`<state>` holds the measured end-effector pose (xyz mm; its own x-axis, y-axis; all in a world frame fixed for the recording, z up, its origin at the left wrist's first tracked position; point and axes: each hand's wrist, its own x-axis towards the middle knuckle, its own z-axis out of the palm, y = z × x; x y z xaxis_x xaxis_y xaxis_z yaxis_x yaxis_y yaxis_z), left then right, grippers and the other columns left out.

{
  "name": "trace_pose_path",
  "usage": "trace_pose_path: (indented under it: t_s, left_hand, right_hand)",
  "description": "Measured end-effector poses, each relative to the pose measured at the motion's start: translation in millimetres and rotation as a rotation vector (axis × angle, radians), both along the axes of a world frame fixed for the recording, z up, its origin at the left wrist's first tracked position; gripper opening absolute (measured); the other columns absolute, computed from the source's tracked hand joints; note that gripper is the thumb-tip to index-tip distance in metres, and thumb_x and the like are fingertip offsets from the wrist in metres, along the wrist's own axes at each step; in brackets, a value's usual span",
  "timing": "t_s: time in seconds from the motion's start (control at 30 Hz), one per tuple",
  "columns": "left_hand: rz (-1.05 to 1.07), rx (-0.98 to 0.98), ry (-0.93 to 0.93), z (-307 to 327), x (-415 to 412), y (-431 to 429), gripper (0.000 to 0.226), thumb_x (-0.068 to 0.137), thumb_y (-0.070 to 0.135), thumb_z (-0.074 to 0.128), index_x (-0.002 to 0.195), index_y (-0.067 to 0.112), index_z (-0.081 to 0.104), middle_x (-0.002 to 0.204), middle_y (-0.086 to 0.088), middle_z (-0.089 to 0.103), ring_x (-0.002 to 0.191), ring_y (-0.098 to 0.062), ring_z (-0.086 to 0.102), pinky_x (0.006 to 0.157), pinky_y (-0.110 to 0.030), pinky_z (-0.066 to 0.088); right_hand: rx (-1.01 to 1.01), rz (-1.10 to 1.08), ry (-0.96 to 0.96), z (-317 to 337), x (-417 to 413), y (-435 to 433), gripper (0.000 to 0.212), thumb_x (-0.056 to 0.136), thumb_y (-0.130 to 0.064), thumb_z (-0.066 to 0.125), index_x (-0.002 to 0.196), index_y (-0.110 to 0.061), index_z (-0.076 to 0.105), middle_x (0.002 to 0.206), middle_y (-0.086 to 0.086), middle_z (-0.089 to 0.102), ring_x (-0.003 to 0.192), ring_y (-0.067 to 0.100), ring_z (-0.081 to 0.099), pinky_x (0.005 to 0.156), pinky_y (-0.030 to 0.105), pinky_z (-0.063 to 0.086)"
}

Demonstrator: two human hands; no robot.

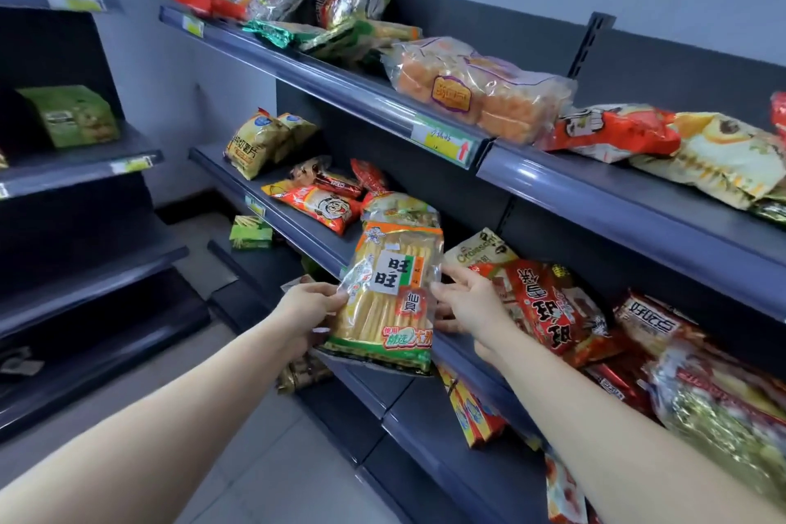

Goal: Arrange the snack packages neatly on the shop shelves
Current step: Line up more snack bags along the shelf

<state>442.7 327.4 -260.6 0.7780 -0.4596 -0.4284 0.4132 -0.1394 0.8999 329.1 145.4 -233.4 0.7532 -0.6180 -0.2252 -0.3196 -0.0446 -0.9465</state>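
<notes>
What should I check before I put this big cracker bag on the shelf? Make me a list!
1. Both hands hold the cracker bag: the left hand grips its left edge, the right hand its right edge. Ok.
2. The bag's label is upright and faces you. Ok.
3. There is a bare spot on the middle shelf, beside the red cartoon-face packet. Ok.
4. The red packets to the right lie heaped and crooked. Not ok.
5. The space behind the bag is hidden. Cannot tell.
</notes>
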Motion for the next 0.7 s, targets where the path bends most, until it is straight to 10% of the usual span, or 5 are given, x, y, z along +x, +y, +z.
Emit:
trace_pose_path:
  t_s: [0.1, 0.4, 0.7]
  left_hand:
    - [-0.018, 0.001, -0.021, -4, 24, -17, 0.018, 0.092, 0.01, 0.062, 0.074, 0.009, 0.061, 0.059, -0.001, 0.054, 0.045, -0.011, 0.044, 0.042, -0.018, 0.036]
    - [-0.021, -0.038, -0.085, 0, 123, -75, 0.017, 0.101, 0.011, 0.047, 0.098, 0.015, 0.064, 0.086, -0.006, 0.067, 0.076, -0.022, 0.064, 0.068, -0.032, 0.05]
    - [-0.227, 0.236, -0.168, -43, 180, -123, 0.015, 0.094, 0.017, 0.059, 0.105, 0.007, 0.065, 0.089, -0.01, 0.064, 0.072, -0.022, 0.057, 0.06, -0.026, 0.046]
  right_hand:
    - [0.0, 0.018, 0.06, -12, 28, -17, 0.045, 0.088, -0.017, 0.067, 0.122, -0.037, 0.047, 0.105, 0.006, 0.071, 0.091, 0.023, 0.07, 0.081, 0.046, 0.058]
    - [0.004, -0.36, -0.053, -22, 110, -87, 0.013, 0.089, 0.005, 0.058, 0.093, -0.008, 0.059, 0.087, 0.008, 0.066, 0.069, 0.018, 0.064, 0.054, 0.026, 0.047]
    - [-0.089, -0.636, -0.023, -49, 138, -130, 0.019, 0.088, -0.008, 0.064, 0.1, -0.023, 0.067, 0.102, 0.004, 0.071, 0.092, 0.025, 0.068, 0.084, 0.044, 0.057]
